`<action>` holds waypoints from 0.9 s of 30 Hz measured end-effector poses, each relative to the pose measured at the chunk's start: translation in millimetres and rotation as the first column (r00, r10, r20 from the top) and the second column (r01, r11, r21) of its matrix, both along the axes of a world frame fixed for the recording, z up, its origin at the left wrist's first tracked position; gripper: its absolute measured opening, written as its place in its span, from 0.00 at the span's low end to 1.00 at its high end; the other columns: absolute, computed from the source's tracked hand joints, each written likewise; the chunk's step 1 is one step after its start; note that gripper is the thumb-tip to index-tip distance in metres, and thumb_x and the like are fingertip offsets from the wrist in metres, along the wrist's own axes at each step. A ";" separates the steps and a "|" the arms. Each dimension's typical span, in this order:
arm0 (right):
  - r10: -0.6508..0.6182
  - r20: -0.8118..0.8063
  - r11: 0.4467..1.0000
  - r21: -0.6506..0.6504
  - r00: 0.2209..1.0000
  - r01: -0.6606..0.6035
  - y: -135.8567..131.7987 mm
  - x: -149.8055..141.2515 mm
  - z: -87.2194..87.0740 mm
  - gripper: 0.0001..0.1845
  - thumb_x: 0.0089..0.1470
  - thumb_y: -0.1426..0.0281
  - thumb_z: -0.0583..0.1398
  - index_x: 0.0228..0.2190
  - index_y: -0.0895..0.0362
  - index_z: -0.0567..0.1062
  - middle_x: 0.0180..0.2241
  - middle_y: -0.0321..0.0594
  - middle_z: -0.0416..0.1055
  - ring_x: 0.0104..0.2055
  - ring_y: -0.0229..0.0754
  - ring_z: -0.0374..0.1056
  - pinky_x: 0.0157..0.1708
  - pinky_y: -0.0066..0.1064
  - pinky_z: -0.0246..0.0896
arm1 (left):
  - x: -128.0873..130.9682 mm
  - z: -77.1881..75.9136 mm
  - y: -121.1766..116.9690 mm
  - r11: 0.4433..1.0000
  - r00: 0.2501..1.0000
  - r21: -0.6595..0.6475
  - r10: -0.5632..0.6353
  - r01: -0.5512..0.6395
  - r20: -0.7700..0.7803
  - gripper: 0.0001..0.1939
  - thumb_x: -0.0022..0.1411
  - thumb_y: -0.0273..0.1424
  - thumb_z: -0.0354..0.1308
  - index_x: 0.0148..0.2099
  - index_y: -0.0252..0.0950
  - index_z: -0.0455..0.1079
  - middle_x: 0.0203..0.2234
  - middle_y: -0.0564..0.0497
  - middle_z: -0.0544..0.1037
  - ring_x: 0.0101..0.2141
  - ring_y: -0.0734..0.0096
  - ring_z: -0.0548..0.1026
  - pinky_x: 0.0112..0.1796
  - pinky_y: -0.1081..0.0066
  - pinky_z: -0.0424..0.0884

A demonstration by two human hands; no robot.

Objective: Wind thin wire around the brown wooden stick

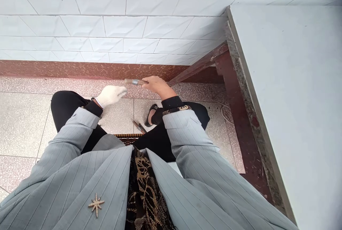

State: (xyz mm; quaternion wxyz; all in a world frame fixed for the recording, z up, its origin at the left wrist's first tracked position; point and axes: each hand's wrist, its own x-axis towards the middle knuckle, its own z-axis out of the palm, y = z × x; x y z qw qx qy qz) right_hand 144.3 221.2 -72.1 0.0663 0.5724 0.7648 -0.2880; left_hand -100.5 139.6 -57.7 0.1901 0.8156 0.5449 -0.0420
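Note:
My right hand [156, 84], bare, is wrapped round a short brown stick-like tool [135, 82] with a silvery coiled band near its left end. That end points left, toward my other hand. My left hand [111, 95] wears a white knit glove, and its fingers are pressed together just below and left of the tool's tip. Whatever it may pinch is hidden or too small to make out. A small gap shows between the glove and the tool. Below them, on the floor, lie a couple of slim dark tools [139, 126] near my shoe.
A white tiled wall [114, 26] with a red-brown skirting rises ahead. On my right stands a white-topped table [294, 98] with dark red wooden legs. A pale cable [226, 114] lies by its leg. Speckled floor tiles [21, 123] spread to my left. A woven seat edge [128, 136] shows between my legs.

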 end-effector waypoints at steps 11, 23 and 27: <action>0.204 -0.546 0.597 -0.588 0.813 -0.545 -0.6 11.4 2.6 0.33 0.53 0.59 0.70 0.57 0.62 0.79 0.26 0.33 0.70 0.26 0.33 0.61 0.29 0.28 0.59 | -16.7 -10.9 11.0 0.986 0.963 0.001 0.163 -0.167 0.212 0.14 0.73 0.33 0.51 0.49 0.39 0.78 0.42 0.48 0.84 0.42 0.62 0.80 0.43 0.66 0.71; -0.442 -0.854 0.897 -0.417 0.274 0.147 -6.3 5.5 19.1 0.32 0.54 0.46 0.70 0.51 0.54 0.75 0.25 0.30 0.64 0.24 0.33 0.60 0.24 0.25 0.60 | -2.7 -5.8 -2.5 0.940 0.725 -0.339 0.259 -0.038 0.638 0.13 0.70 0.34 0.49 0.39 0.35 0.73 0.23 0.55 0.69 0.24 0.75 0.65 0.29 0.73 0.62; -0.505 -0.788 0.857 -0.408 0.353 0.315 -0.1 4.3 10.0 0.22 0.60 0.54 0.68 0.47 0.55 0.76 0.24 0.31 0.65 0.24 0.33 0.59 0.24 0.24 0.59 | -4.4 -4.3 -1.8 0.963 0.786 -0.269 0.180 -0.018 0.592 0.13 0.69 0.34 0.49 0.38 0.35 0.74 0.27 0.53 0.74 0.28 0.74 0.69 0.34 0.71 0.66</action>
